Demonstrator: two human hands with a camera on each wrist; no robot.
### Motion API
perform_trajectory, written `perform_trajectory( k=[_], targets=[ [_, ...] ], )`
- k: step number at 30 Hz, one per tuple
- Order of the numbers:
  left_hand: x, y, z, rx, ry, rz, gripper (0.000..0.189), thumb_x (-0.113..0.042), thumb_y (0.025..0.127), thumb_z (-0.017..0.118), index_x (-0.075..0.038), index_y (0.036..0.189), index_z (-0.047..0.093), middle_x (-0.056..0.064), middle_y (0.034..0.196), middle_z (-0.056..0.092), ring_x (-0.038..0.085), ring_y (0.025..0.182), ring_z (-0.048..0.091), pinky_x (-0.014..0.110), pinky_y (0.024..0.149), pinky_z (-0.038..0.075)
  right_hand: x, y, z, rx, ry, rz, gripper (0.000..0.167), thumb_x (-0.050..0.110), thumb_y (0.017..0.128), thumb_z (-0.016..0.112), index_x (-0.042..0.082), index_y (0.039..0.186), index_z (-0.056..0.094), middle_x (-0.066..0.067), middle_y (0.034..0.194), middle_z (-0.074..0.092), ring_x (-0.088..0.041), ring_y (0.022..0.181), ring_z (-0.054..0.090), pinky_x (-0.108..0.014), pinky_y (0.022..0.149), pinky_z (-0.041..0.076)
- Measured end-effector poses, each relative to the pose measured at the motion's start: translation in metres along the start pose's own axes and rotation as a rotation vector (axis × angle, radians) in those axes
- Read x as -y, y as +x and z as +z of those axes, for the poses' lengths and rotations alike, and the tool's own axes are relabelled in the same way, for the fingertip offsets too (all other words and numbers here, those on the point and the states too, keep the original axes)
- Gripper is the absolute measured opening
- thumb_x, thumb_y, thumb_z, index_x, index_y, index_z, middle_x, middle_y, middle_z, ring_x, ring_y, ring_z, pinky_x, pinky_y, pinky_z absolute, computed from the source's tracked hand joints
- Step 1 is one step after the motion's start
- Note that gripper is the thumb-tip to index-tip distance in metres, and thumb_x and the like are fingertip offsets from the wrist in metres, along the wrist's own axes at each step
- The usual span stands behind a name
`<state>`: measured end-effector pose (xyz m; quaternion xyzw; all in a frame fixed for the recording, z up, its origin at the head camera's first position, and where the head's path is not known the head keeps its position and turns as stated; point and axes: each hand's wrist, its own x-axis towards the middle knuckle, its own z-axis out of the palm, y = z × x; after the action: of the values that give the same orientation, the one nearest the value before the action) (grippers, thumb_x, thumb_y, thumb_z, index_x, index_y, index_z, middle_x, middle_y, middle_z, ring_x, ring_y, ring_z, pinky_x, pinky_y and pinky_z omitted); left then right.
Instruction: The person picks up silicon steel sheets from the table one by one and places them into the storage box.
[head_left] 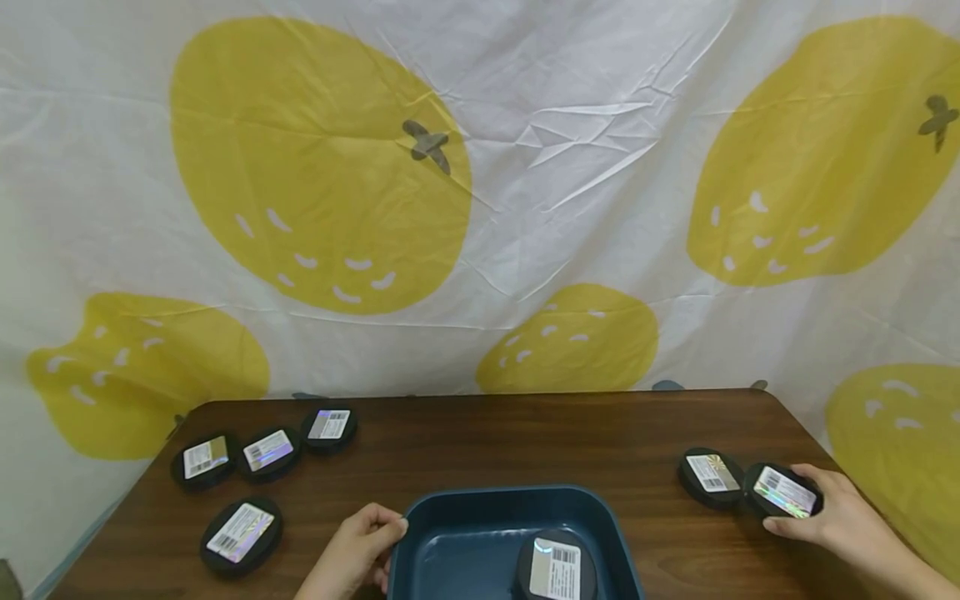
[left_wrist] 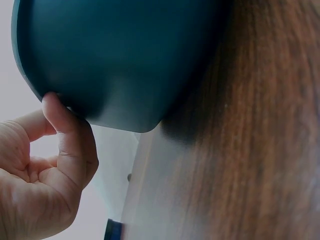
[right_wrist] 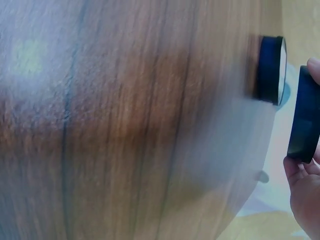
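In the head view my left hand pinches the left rim of a dark blue tray, thumb on top. The left wrist view shows the tray's outer wall with the fingers curled at its edge. Inside the tray, toward its right, lies a round black puck-like container with a white label. My right hand grips another such black container by its sides, label up. In the right wrist view this held container stands off the tabletop, beside a second one lying on the wood.
A labelled black container lies just left of the held one. Several more, such as this front one, lie on the left of the brown wooden table. Behind the table hangs a white cloth with yellow fruit prints.
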<state>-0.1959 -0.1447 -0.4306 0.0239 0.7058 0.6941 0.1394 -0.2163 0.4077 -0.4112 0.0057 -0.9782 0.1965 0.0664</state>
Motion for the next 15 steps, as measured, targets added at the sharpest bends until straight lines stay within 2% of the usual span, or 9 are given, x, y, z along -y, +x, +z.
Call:
perform_trajectory(
  k=[7,15],
  targets=[
    [0.001,0.000,0.000,-0.007,0.001,0.005,0.017,-0.008,0.089,0.053,0.008,0.096,0.049,0.001,0.060,0.048,0.010,0.050,0.046,0.021,0.044,0.045,0.016,0.000,-0.004,0.016,0.014,-0.022,0.086,0.036,0.069,0.079,-0.011,0.127,0.038,-0.039,0.118,0.034,-0.045,0.093,0.048,-0.047,0.068,0.043],
    [0.002,0.000,0.000,-0.005,-0.001,-0.001,0.015,-0.007,0.090,0.052,0.007,0.095,0.049,0.001,0.060,0.048,0.009,0.049,0.047,0.021,0.044,0.045,0.027,-0.005,-0.005,-0.027,0.037,-0.065,0.083,0.033,0.065,0.081,-0.010,0.125,0.042,-0.036,0.117,0.038,-0.041,0.093,0.049,-0.038,0.067,0.041]
  ],
)
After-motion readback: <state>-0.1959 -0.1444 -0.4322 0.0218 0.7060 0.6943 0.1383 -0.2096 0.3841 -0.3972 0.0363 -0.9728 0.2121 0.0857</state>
